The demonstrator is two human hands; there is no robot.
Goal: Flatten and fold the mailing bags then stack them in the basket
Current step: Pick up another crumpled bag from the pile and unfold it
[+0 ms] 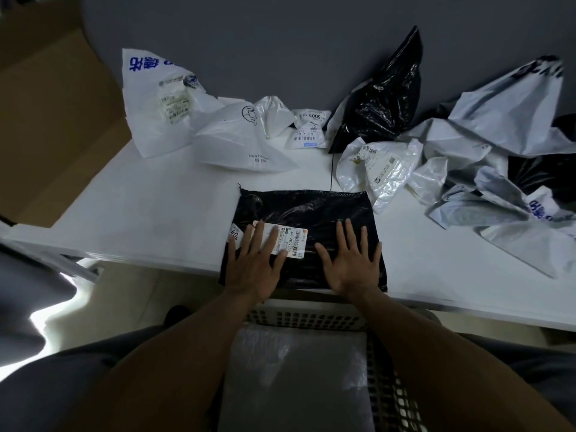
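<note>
A black mailing bag [307, 210] lies flat at the near edge of the white table [149, 213], a white shipping label [291, 243] on its left half. My left hand [254, 266] presses flat on the bag with straight, spread fingers, partly covering the label. My right hand [352, 263] presses flat on the bag's right half in the same way. Below the table edge, between my forearms, stands a white perforated basket [311, 318] holding a flat grey bag [296, 378].
Crumpled bags lie along the back of the table: white ones [162, 107] at left and centre, an upright black one [383, 98], a small white one [378, 169], and a grey-white heap [492, 151] at right. A cardboard box [53, 120] stands at far left. Grey wall behind.
</note>
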